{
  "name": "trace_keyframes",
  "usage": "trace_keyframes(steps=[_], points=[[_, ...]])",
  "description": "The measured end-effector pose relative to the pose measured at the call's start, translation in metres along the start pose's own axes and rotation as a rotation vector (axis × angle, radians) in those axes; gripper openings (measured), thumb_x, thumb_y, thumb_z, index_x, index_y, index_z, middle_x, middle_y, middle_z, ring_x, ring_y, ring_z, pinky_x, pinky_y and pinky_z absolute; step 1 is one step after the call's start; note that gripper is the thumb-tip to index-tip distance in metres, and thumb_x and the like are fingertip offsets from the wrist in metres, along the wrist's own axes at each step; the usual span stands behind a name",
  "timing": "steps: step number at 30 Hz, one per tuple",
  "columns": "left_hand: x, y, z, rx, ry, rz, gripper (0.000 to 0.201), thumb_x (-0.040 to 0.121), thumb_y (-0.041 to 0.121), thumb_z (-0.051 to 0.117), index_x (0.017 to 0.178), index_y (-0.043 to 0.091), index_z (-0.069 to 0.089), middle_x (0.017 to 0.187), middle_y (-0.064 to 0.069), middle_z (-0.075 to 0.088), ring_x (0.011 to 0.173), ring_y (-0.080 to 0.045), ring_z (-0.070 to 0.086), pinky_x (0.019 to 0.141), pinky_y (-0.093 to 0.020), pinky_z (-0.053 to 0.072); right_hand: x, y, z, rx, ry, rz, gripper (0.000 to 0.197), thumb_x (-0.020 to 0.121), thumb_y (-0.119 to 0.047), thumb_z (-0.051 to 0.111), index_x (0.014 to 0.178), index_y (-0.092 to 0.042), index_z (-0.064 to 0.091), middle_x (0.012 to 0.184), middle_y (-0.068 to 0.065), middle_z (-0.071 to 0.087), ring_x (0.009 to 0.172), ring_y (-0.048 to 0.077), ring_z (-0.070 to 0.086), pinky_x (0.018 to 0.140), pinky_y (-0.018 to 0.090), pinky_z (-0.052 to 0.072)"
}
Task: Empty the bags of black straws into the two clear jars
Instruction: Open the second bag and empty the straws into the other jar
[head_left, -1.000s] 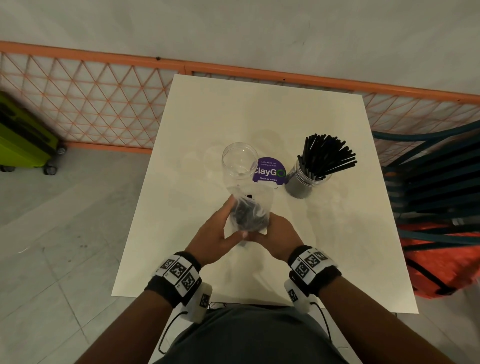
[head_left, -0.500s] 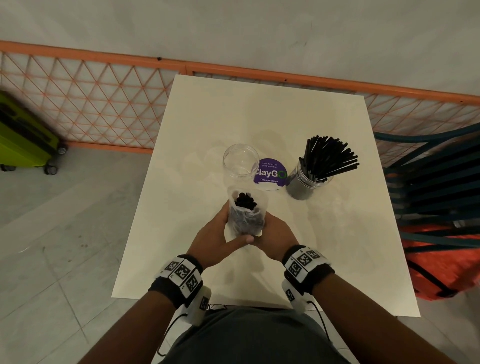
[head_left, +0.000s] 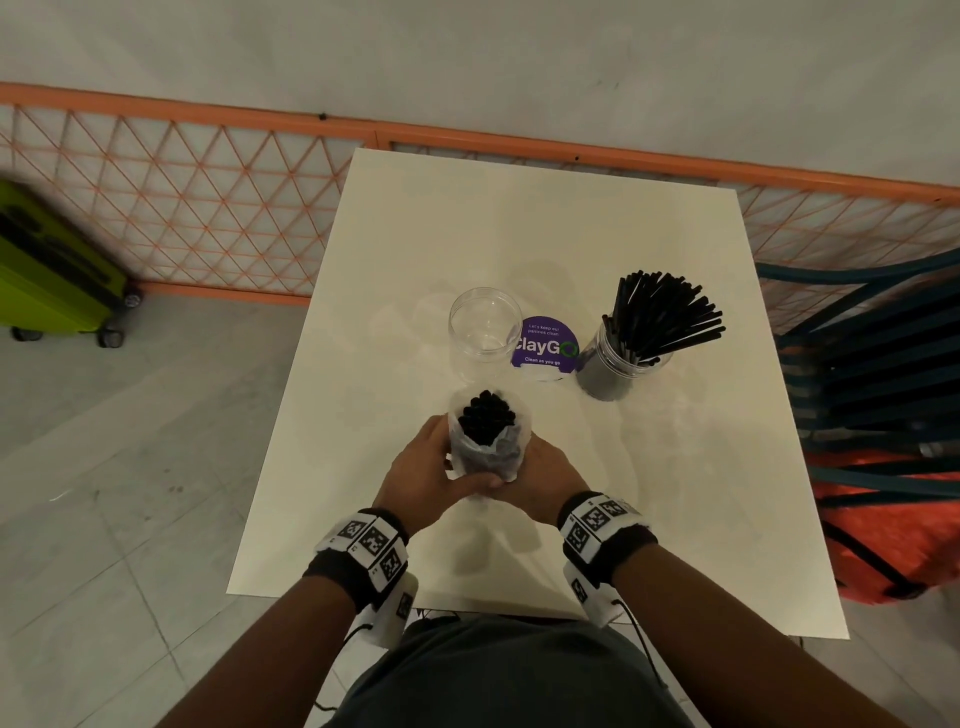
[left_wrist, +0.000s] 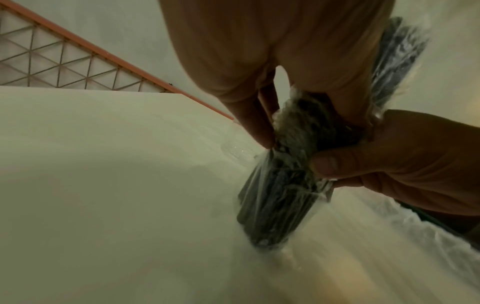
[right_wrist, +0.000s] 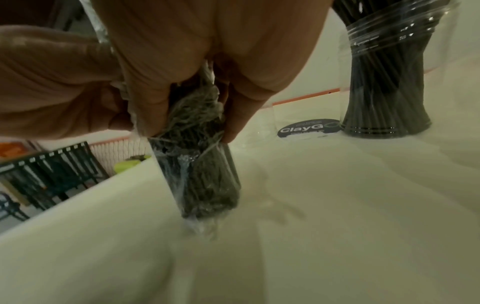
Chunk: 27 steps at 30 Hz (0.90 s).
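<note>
Desk (head_left: 545, 218) fills frame centre. Full jar (head_left: 618, 358) right of centre; empty jar (head_left: 485, 332) stands directly above the bag of straws (head_left: 485, 441), well clear. Bag upright, long axis vertical, base on desk (mouth open upward). Left hand (head_left: 423, 467) and right hand (head_left: 543, 478) both clasp it. Compared with a second ago, the bag has slid down and the straw tips stand bared.

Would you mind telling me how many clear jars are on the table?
2: an empty jar left of the purple sticker, and a jar full of black straws to its right. None seems hidden.
</note>
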<state>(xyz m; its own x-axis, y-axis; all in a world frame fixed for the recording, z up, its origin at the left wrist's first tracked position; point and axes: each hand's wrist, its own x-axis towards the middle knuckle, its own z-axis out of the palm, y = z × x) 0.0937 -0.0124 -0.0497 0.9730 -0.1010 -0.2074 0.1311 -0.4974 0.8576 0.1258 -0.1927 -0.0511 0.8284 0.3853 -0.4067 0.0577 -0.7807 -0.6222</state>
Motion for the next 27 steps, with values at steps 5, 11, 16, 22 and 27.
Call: trace_keyframes(steps=[5,11,16,22,27], points=[[0.0,-0.012,0.014,0.125,-0.064,-0.061,0.066,0.079,0.043,0.078,0.134,0.02,0.05,0.13,0.0,0.061,0.112,-0.019,0.061,0.087,-0.024,0.045,0.003,0.008,0.012,-0.005,0.047,0.057,0.075,0.073,-0.051,0.077,0.136,-0.024,0.047,0.125,0.0,0.061,0.114,0.022,0.056,0.088,0.023,0.041],[0.0,-0.014,0.02,0.13,-0.076,-0.118,0.068,0.078,0.036,0.081,0.134,0.018,0.048,0.131,-0.002,0.059,0.112,-0.024,0.06,0.084,-0.025,0.041,0.005,0.007,0.013,-0.13,0.006,0.066,0.08,0.071,-0.05,0.079,0.137,-0.023,0.043,0.125,0.003,0.048,0.112,0.023,0.052,0.091,0.029,0.043],[0.005,-0.017,0.024,0.121,-0.071,-0.113,0.066,0.079,0.035,0.08,0.134,0.017,0.049,0.131,-0.005,0.06,0.114,-0.024,0.059,0.085,-0.026,0.04,0.0,0.006,0.001,0.047,-0.089,0.073,0.088,0.073,-0.028,0.079,0.145,-0.023,0.03,0.129,0.003,0.056,0.107,0.024,0.058,0.09,0.032,0.047],[0.013,-0.024,0.031,0.244,-0.117,-0.043,0.071,0.069,0.056,0.069,0.131,0.025,0.051,0.125,-0.004,0.061,0.11,-0.027,0.059,0.089,-0.043,0.051,-0.006,0.001,-0.007,0.26,0.053,0.059,0.087,0.056,-0.057,0.081,0.133,-0.034,0.047,0.125,-0.012,0.059,0.111,0.007,0.056,0.093,0.028,0.044],[0.012,-0.028,0.04,0.42,-0.244,-0.043,0.105,0.058,0.069,0.075,0.146,0.027,0.036,0.144,-0.003,0.047,0.127,-0.029,0.047,0.103,-0.043,0.045,-0.001,-0.002,-0.005,0.253,0.082,0.157,0.066,0.066,-0.046,0.085,0.121,-0.025,0.056,0.099,-0.009,0.062,0.093,0.014,0.059,0.083,0.027,0.043]])
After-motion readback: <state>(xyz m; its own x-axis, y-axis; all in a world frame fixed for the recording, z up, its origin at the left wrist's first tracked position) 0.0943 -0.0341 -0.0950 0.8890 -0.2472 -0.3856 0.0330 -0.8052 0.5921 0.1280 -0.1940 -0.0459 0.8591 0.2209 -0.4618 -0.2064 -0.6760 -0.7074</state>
